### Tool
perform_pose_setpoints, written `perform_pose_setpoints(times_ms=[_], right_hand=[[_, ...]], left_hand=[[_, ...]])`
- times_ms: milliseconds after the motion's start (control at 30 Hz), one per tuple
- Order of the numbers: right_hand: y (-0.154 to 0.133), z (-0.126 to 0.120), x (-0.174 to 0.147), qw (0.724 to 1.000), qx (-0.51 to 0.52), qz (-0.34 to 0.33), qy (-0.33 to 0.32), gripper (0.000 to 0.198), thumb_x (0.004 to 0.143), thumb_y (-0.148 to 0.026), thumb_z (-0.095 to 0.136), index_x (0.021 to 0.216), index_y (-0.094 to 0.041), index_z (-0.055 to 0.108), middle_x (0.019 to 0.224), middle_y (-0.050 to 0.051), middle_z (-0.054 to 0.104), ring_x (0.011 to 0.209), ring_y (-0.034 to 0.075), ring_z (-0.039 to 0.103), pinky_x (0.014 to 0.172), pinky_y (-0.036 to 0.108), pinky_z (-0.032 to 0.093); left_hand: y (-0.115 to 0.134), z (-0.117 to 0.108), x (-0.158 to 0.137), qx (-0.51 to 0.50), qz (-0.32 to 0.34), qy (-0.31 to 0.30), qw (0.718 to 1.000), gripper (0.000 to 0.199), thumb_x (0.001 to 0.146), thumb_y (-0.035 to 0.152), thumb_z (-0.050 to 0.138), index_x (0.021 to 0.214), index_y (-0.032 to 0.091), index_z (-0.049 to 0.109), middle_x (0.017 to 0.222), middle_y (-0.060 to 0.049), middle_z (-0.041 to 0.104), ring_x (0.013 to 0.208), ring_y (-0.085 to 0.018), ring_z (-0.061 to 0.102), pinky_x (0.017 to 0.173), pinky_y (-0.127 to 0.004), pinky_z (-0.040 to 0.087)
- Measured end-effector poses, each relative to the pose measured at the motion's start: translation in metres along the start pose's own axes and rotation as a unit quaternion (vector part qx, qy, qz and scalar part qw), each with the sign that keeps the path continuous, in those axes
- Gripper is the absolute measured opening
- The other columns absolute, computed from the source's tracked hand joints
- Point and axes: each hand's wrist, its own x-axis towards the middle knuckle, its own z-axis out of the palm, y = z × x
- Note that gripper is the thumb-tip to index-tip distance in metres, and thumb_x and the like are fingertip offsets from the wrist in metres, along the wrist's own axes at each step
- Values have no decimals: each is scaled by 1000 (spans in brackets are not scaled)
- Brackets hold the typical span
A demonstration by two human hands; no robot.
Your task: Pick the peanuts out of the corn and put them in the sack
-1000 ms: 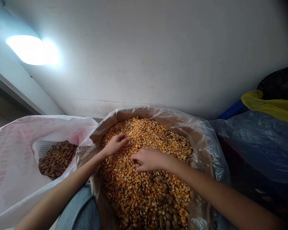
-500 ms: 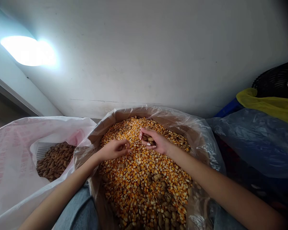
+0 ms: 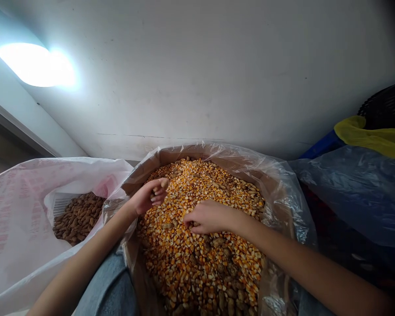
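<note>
Yellow corn kernels [image 3: 184, 259] fill a box lined with clear plastic [image 3: 283, 193], with unshelled peanuts [image 3: 219, 242] scattered among them. At the left side of the box, my left hand [image 3: 149, 196] is closed around peanuts, raised just over the kernels; a tan shell shows at its fingertips. My right hand [image 3: 209, 216] is palm down over the middle of the corn, fingers curled. A bit of brown shell shows under those fingers, and the palm is hidden. More peanuts lie close below that hand and towards the front of the box.
On the left, a white plastic bag [image 3: 16, 219] holds almonds [image 3: 77, 217]. A pale wall [image 3: 200, 79] rises right behind the box. To the right are a translucent plastic sheet [image 3: 358, 188], a yellow cloth [image 3: 375, 138] and a black fan [image 3: 388, 105]. A bright lamp [image 3: 33, 65] shines upper left.
My left hand has drawn back up and left, with peanuts now visible in it. My right hand has turned from palm up, holding peanuts, to palm down and moved nearer over the corn.
</note>
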Motion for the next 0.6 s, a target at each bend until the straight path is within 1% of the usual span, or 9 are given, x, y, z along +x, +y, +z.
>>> perform_pose_setpoints(times_ms=[67, 133, 200, 267, 333, 367, 467, 533, 600], right_hand=[[-1, -1, 1, 996, 80, -8, 35, 18, 73, -34, 51, 81, -21, 61, 68, 1, 59, 61, 13, 51, 56, 24, 33], [0, -3, 2, 963, 264, -10, 63, 24, 74, -41, 50, 83, -20, 57, 65, 0, 55, 54, 9, 46, 50, 21, 32], [2, -5, 4, 868, 490, -7, 75, 25, 75, -42, 48, 83, -19, 52, 62, -3, 50, 46, 6, 41, 41, 18, 29], [7, -4, 6, 736, 672, -11, 74, 20, 75, -39, 47, 79, -19, 48, 60, -4, 48, 41, 5, 37, 34, 15, 24], [11, -2, 9, 628, 773, -18, 81, 17, 75, -35, 46, 74, -18, 46, 61, -4, 48, 39, 4, 37, 30, 14, 18], [12, -2, 10, 596, 799, -19, 84, 17, 75, -34, 45, 72, -17, 46, 62, -3, 50, 40, 4, 38, 29, 13, 17], [14, -2, 11, 562, 822, -12, 89, 23, 76, -39, 45, 71, -16, 48, 66, -1, 53, 41, 4, 42, 29, 12, 18], [13, -2, 10, 561, 823, -8, 87, 27, 76, -42, 47, 70, -15, 49, 67, -1, 54, 41, 4, 43, 29, 12, 18], [13, -1, 10, 565, 820, -5, 91, 26, 74, -40, 51, 68, -15, 48, 66, -2, 53, 40, 3, 41, 28, 12, 17]], left_hand=[[6, -4, -1, -161, -25, -6, 987, 14, 78, 23, 42, 66, 15, 42, 50, 7, 25, 34, -2, 20, 30, -12, 17], [10, -7, -2, -231, -39, -10, 972, 9, 77, 19, 41, 69, 15, 43, 52, 6, 28, 34, -2, 23, 29, -11, 17], [11, -8, -2, -233, -48, -17, 971, 7, 77, 19, 39, 74, 16, 45, 54, 5, 32, 34, -3, 25, 28, -12, 16], [9, -8, -2, -193, -48, -19, 980, 10, 78, 24, 38, 79, 18, 46, 58, 4, 36, 35, -3, 26, 27, -12, 14], [7, -8, -2, -123, -40, -11, 991, 16, 79, 32, 39, 78, 19, 47, 62, 3, 40, 35, -3, 25, 27, -13, 12], [6, -7, -3, -73, -30, -3, 997, 20, 79, 36, 39, 75, 18, 46, 61, 3, 40, 35, -3, 24, 28, -13, 11], [6, -1, -6, 184, 16, 7, 983, 29, 77, 41, 44, 62, 15, 45, 52, 4, 36, 37, -3, 26, 33, -15, 18], [6, 5, -12, 398, 46, -31, 916, 28, 75, 38, 49, 61, 14, 50, 52, 3, 41, 45, -5, 36, 42, -17, 28], [4, 12, -21, 556, 53, -96, 824, 22, 74, 37, 51, 69, 16, 56, 64, 1, 52, 58, -8, 45, 54, -19, 33]])
